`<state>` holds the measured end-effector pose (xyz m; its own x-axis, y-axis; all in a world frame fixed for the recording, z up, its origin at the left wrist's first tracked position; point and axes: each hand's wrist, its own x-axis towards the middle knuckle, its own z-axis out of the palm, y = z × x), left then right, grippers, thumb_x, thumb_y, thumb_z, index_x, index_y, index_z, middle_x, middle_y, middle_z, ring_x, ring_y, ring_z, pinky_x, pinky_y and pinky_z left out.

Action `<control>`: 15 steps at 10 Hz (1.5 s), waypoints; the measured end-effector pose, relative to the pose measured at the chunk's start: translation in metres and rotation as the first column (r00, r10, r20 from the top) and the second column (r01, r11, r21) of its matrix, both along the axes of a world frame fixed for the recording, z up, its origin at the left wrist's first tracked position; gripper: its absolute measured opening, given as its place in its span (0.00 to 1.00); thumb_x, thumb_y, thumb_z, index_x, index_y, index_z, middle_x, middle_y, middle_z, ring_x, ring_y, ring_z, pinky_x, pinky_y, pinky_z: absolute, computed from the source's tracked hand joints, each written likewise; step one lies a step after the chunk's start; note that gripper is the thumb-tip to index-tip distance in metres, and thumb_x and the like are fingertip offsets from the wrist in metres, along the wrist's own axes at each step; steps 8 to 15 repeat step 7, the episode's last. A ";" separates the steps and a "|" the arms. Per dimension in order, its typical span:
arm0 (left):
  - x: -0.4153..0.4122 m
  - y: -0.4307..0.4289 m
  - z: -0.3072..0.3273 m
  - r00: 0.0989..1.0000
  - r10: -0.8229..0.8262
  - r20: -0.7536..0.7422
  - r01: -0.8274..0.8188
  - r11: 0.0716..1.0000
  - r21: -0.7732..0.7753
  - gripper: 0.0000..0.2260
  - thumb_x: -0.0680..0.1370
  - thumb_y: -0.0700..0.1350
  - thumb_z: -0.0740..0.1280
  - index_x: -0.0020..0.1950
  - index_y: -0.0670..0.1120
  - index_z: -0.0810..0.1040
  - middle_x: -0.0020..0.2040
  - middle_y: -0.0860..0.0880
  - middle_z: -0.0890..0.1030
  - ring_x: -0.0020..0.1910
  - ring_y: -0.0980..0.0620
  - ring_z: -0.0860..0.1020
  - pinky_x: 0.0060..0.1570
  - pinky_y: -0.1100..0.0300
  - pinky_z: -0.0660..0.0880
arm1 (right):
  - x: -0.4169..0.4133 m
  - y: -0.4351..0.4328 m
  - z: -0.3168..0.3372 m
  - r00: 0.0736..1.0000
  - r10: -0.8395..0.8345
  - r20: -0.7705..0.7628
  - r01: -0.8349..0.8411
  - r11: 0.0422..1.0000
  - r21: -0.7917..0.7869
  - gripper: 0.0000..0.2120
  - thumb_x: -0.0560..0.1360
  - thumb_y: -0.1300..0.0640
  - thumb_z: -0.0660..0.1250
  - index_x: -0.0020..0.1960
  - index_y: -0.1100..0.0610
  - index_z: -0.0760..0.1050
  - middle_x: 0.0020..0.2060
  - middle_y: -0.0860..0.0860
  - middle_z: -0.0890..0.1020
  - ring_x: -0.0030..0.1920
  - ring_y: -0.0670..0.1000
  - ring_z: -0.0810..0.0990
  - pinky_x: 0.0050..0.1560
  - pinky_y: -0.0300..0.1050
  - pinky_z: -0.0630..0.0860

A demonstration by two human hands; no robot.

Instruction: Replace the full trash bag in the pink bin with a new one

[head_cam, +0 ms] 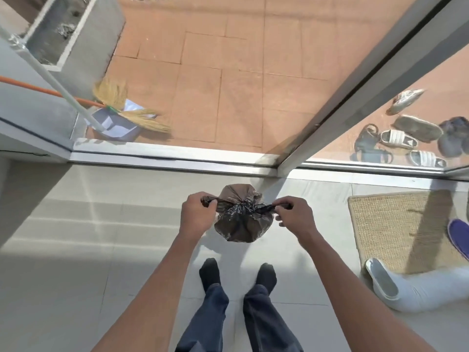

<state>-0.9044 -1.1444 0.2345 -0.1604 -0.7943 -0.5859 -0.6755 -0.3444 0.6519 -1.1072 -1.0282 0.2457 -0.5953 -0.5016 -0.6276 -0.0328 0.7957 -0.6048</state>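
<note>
One trash bag (243, 226), two hands (196, 212) (295, 215)

One wide-angle view from the wearer's head, looking steeply down and forward. The sliding-door track (165, 161) crosses mid-frame. The wearer's socked feet (209, 271) stand just before it, and terrace tiles (228, 72) spread beyond.

1. Trash bag (241, 224): glossy black-brown.
2. Patio paving (241, 85): terracotta orange slabs.
3. Doormat (396, 229): tan (coarse woven pattern).
4. Broom (142, 117): straw-yellow bristles, orange handle.
5. Socks (209, 273): black; jeans (264, 321): dark blue.
6. Boot (396, 285): white; slipper (459, 240): purple.
</note>
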 end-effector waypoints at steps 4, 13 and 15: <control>-0.061 -0.040 -0.187 0.995 -0.095 0.015 0.094 0.995 0.027 0.08 0.75 0.43 0.67 0.52 0.46 0.83 0.45 0.47 0.85 0.44 0.46 0.84 0.51 0.49 0.81 | -0.053 -0.064 -0.189 0.992 0.065 -0.107 -0.058 0.996 0.065 0.14 0.72 0.66 0.64 0.36 0.48 0.78 0.37 0.51 0.83 0.43 0.58 0.84 0.49 0.56 0.82; -0.072 -0.049 -0.190 0.962 -0.236 0.137 0.229 0.971 0.064 0.18 0.79 0.48 0.65 0.69 0.47 0.73 0.61 0.45 0.80 0.58 0.45 0.78 0.61 0.53 0.74 | -0.062 -0.072 -0.200 0.980 0.167 -0.109 -0.155 0.982 0.107 0.18 0.78 0.57 0.64 0.67 0.57 0.73 0.60 0.54 0.79 0.60 0.55 0.77 0.61 0.47 0.73; -0.072 -0.049 -0.190 0.962 -0.236 0.137 0.229 0.971 0.064 0.18 0.79 0.48 0.65 0.69 0.47 0.73 0.61 0.45 0.80 0.58 0.45 0.78 0.61 0.53 0.74 | -0.062 -0.072 -0.200 0.980 0.167 -0.109 -0.155 0.982 0.107 0.18 0.78 0.57 0.64 0.67 0.57 0.73 0.60 0.54 0.79 0.60 0.55 0.77 0.61 0.47 0.73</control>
